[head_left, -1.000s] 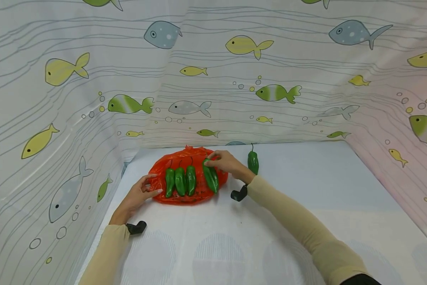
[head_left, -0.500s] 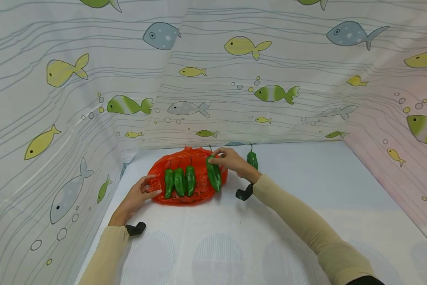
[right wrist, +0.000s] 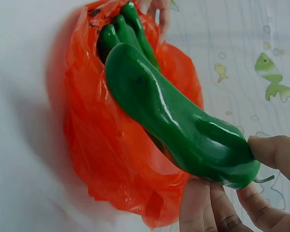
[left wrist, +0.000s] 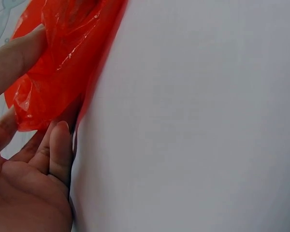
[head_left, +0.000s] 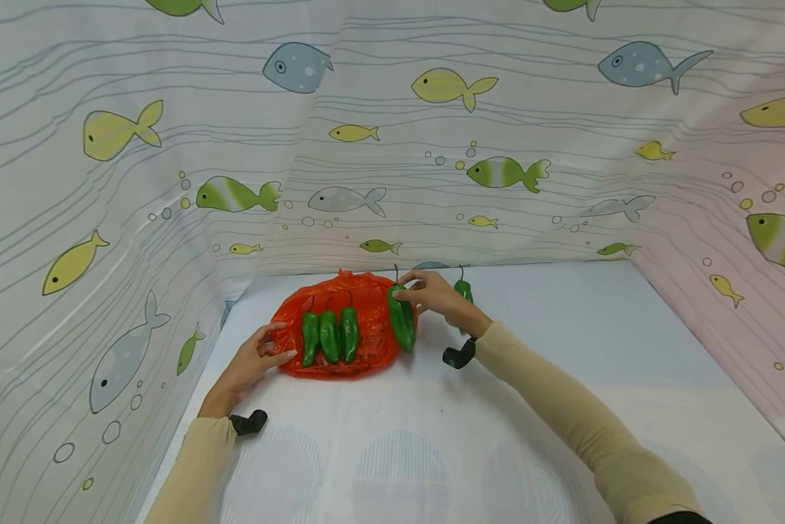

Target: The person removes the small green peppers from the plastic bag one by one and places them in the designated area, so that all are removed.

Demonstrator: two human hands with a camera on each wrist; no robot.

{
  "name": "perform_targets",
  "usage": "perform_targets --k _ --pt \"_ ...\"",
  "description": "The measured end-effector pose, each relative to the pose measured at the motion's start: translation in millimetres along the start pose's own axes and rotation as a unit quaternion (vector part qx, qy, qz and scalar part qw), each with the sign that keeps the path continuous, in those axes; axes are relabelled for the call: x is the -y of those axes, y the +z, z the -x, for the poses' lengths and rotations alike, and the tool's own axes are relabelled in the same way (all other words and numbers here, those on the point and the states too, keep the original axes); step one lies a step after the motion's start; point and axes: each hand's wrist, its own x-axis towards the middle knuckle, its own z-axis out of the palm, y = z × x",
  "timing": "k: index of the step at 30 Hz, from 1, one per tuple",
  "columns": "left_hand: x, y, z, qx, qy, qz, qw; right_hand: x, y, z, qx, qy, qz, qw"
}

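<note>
In the head view a red plastic bag [head_left: 374,327] lies spread at the back of the table, with three green peppers [head_left: 329,336] side by side on it. My left hand [head_left: 244,364] holds the bag's left edge; the left wrist view has the thumb on the red film [left wrist: 63,72] and other fingers under it. Between thumb and fingers, my right hand [head_left: 439,297] grips another green pepper [right wrist: 179,121] by its stem end, tip downward over the bag's right side. Behind that hand a further green pepper [head_left: 463,290] lies on the table, partly hidden by it.
The table has a white cloth [head_left: 379,437] with pale circles. Fish-printed fabric walls [head_left: 530,131] rise behind and at both sides, the back one close behind the bag. A black wrist camera [head_left: 459,354] sits below the right hand.
My right hand has shifted to the right with its pepper, away from the three lying peppers, and covers more of the pepper behind. The left hand stays at the bag's edge.
</note>
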Motion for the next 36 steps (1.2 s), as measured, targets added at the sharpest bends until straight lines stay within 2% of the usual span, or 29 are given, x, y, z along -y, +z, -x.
perform_targets --k 4,11,18,21,27,29,36 --pt "0.1 -0.3 -0.6 0.001 -0.001 -0.001 1.0 -2 -5 1 -0.006 0.002 -0.003 1.0" --pt "0.4 -0.8 -2.3 -0.002 -0.021 -0.011 0.9997 -5 -17 3 -0.016 0.005 -0.004 1.0" --pt "-2.7 -1.0 -1.3 -0.001 -0.011 -0.012 0.9999 -8 -31 8 -0.028 0.012 -0.018 0.999" --pt "-4.2 -0.8 -1.7 0.0 -0.019 -0.01 0.9998 -14 -37 9 -0.031 0.015 -0.012 0.999" --pt "-24.2 5.0 9.3 0.002 -0.035 0.001 0.9994 -24 -48 15 -0.039 0.015 -0.009 0.999" --pt "-26.6 5.7 11.3 0.005 -0.033 0.003 0.9994 -26 -52 18 -0.041 0.017 -0.007 0.999" --pt "-5.3 1.0 1.0 0.001 -0.024 -0.008 0.9997 -32 -65 21 -0.05 0.028 0.003 0.998"
